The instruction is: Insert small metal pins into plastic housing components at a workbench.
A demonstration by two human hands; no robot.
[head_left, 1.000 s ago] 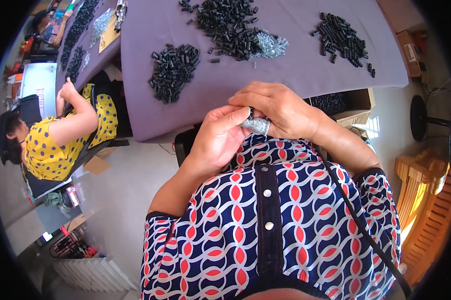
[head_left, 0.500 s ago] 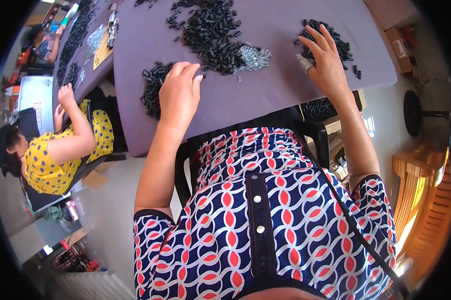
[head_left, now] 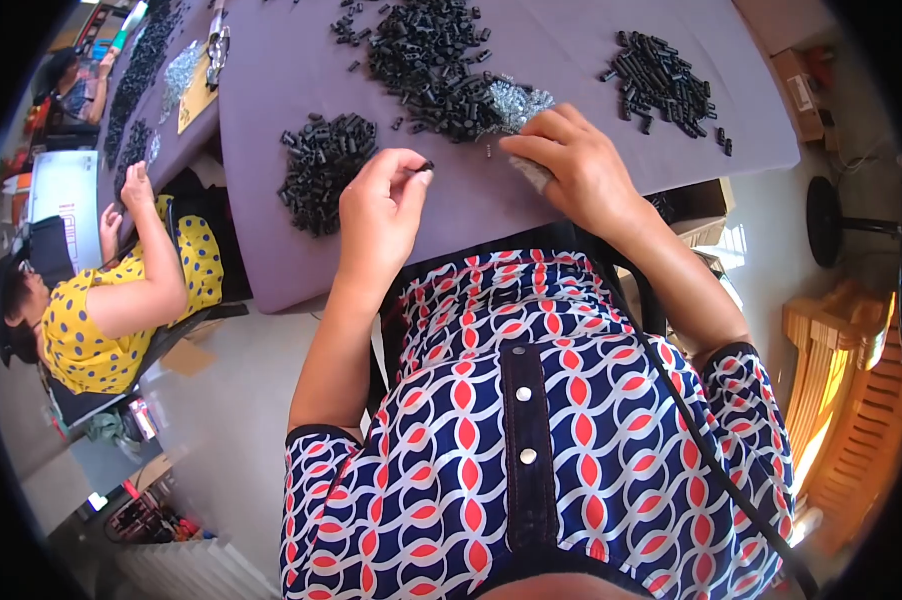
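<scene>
Fingers (head_left: 396,160) of the left hand (head_left: 376,215) pinch one black piece (head_left: 427,166) inside the table edge (head_left: 281,298), while the right hand (head_left: 593,178), whose hold I cannot tell, curls beside clear pieces (head_left: 516,100), purple cloth (head_left: 671,165) separating it from the rightmost pile (head_left: 661,82).

Slightly glossy black plastic-looking tubes (head_left: 329,172), shiny silvery bits (head_left: 519,102), smooth matt purple tablecloth (head_left: 471,205), glossy wooden furniture (head_left: 833,332).

A small, partly hidden black piece (head_left: 428,165) sits pinched in the left hand (head_left: 381,208), near heaped small shiny silvery pieces (head_left: 519,103).
</scene>
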